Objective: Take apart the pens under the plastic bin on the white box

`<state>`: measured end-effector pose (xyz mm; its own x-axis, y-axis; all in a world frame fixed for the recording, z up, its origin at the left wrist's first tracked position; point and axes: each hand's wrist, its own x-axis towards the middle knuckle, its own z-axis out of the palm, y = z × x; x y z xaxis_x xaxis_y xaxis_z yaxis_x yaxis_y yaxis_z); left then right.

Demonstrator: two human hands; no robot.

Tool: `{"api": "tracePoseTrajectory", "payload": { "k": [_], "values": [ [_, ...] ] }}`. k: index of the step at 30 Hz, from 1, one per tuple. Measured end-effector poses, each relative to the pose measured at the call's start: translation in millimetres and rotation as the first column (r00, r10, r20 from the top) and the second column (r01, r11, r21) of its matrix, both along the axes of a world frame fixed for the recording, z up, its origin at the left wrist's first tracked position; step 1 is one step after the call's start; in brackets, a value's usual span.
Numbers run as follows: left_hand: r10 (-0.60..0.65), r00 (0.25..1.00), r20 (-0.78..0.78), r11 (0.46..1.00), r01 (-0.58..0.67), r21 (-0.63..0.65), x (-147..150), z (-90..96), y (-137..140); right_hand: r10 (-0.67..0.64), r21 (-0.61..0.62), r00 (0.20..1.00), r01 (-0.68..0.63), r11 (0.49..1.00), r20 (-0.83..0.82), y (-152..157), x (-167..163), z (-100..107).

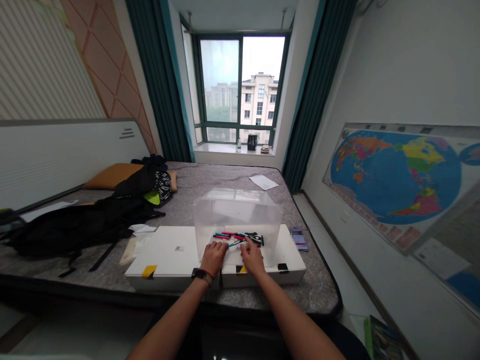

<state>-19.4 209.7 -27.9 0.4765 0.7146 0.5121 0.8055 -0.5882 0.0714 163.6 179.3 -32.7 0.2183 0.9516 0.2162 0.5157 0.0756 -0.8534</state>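
A clear plastic bin (238,215) rests on white flat boxes, and a loose pile of pens (255,237) in black, red and blue lies inside it. My left hand (213,259) is at the near side of the bin, its fingers closed on one end of a blue pen (235,243). At the other end of that pen is my right hand (252,258), with thumb and fingers pinched on it, close against the pile. The fingertips of both hands are small in view and partly hidden.
White boxes (165,246) with yellow and black tabs lie on the grey mattress (318,282). Black clothing or a bag (86,225) is at the left. A white sheet (264,182) lies behind the bin, and a blurred purple item (299,239) lies at the right.
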Motion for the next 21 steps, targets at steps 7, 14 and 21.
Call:
{"api": "tracePoseTrajectory", "payload": {
  "k": [7,14,21],
  "values": [
    [0.007,0.999,0.046,1.0,-0.008,0.004,0.7,-2.7,0.4,-0.015,-0.025,0.999,0.014,1.0,-0.042,1.6,0.5,-3.6],
    [-0.048,0.97,0.238,0.999,0.052,-0.011,-2.8,3.9,2.7,-0.007,-0.038,1.0,0.007,0.999,0.008,-1.3,0.9,6.0],
    [-0.001,0.6,0.8,0.957,0.232,-0.172,-14.7,50.8,-55.2,-0.035,-0.012,0.995,0.036,0.999,0.093,2.4,0.6,4.6]
  ]
}}
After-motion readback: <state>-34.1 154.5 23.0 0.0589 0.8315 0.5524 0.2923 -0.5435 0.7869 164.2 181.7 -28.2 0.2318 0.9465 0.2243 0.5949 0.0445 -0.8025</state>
